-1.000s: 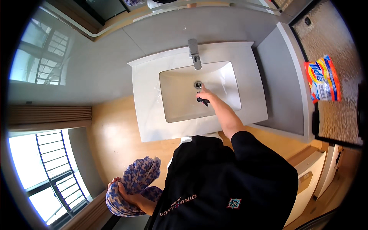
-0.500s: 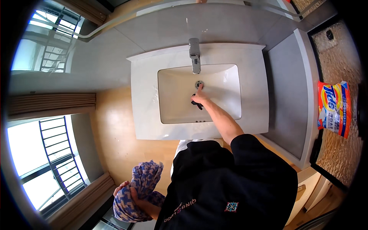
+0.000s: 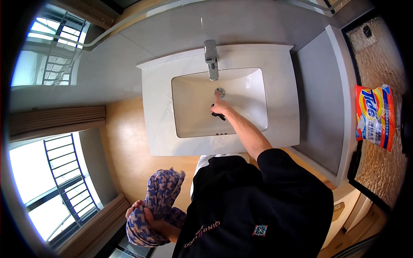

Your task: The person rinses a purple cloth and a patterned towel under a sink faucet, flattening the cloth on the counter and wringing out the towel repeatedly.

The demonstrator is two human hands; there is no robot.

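My right hand (image 3: 221, 106) reaches into the white sink basin (image 3: 193, 120). Its index finger is stretched out and touches the round metal drain stopper (image 3: 220, 92). The other fingers curl in around a small black object (image 3: 219, 115), whose kind I cannot make out. Low on the left, away from the washstand, my left hand (image 3: 148, 216) grips a bunched cloth (image 3: 163, 189) with a blue and pinkish-beige check. Its folds hang over the hand and partly cover it.
A chrome faucet (image 3: 211, 60) rises behind the basin on the white countertop (image 3: 282, 99). On the right, an orange detergent bag (image 3: 375, 117) lies on a rough brown surface (image 3: 374, 172). To the left are a barred window (image 3: 51, 180) and a brown curtain (image 3: 56, 121).
The view has shifted slightly, so the sink appears a little further left and up. My right index finger stays at the drain stopper, and my left hand still grips the cloth.
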